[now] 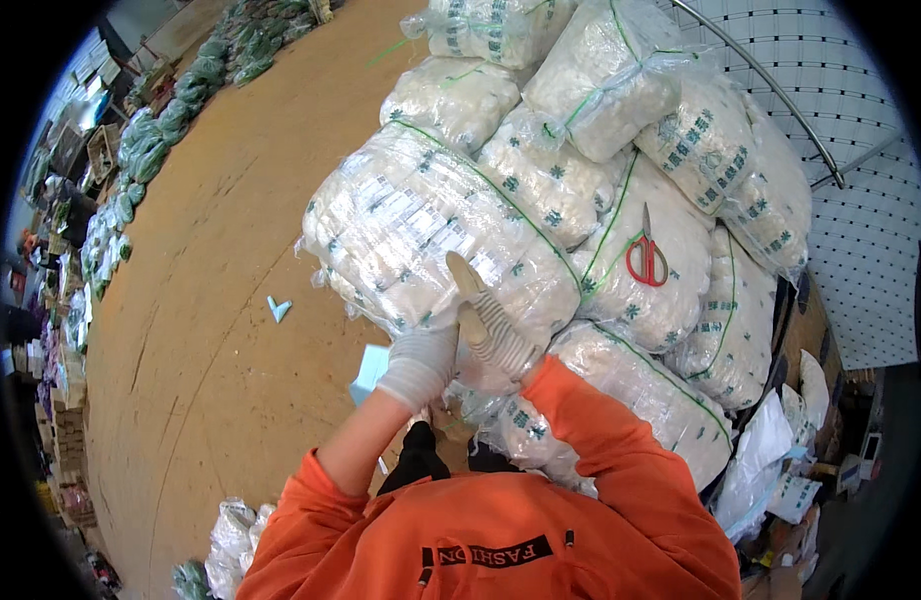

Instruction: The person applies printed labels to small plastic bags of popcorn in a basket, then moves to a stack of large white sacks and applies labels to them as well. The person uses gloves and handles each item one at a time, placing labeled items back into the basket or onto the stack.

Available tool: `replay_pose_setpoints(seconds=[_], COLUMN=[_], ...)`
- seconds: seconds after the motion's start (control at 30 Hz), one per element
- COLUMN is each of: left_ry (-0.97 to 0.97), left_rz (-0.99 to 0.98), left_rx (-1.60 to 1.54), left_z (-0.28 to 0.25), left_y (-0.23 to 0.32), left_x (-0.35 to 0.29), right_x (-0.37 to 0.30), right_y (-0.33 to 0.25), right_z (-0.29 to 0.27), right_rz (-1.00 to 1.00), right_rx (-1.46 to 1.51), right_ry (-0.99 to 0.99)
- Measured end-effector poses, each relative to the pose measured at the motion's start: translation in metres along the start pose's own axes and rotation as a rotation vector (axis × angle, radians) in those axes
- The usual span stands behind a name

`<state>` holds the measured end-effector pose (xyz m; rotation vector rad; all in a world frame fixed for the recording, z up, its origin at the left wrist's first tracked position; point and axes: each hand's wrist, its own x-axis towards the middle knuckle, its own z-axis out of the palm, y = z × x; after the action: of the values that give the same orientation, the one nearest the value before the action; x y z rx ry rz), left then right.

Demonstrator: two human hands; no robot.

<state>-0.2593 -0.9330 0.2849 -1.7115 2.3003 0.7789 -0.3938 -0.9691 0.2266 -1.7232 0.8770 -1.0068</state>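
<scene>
Got left hand (421,362) at near edge of big plastic bag (436,235), just ahead of both hands; can't tell whether clamped, with fingertips hidden. See right hand (495,328) just right of it, with fingers and thumb apart, likely for bracing rather than gripping. Spot red scissors (649,248) farther right, on another bag (683,240), probably parked within reach.

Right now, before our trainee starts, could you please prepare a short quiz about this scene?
1. Where do the red-handled metal scissors rest: (a) orange sleeve, (b) bulging transparent plastic bag, (c) white dotted sheet?
2. True or false: the person's right hand wears a striped fabric glove.
3. Fill in: a light-blue, V-shaped scrap lies on the brown ____.

Key: 1: b; 2: true; 3: floor.
</scene>
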Motion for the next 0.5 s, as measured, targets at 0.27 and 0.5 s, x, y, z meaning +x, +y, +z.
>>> replay_pose_setpoints(seconds=[0.27,0.5], left_ry=[0.002,0.103], left_rz=[-0.040,-0.064], left_rx=[0.095,-0.113], left_z=[0.063,0.086], left_y=[0.011,0.030], left_x=[0.034,0.006], right_x=[-0.019,-0.016], right_y=[0.085,0.079], right_z=[-0.079,-0.105], right_rz=[-0.135,-0.330], right_rx=[-0.358,-0.645], right_ry=[0.133,-0.065])
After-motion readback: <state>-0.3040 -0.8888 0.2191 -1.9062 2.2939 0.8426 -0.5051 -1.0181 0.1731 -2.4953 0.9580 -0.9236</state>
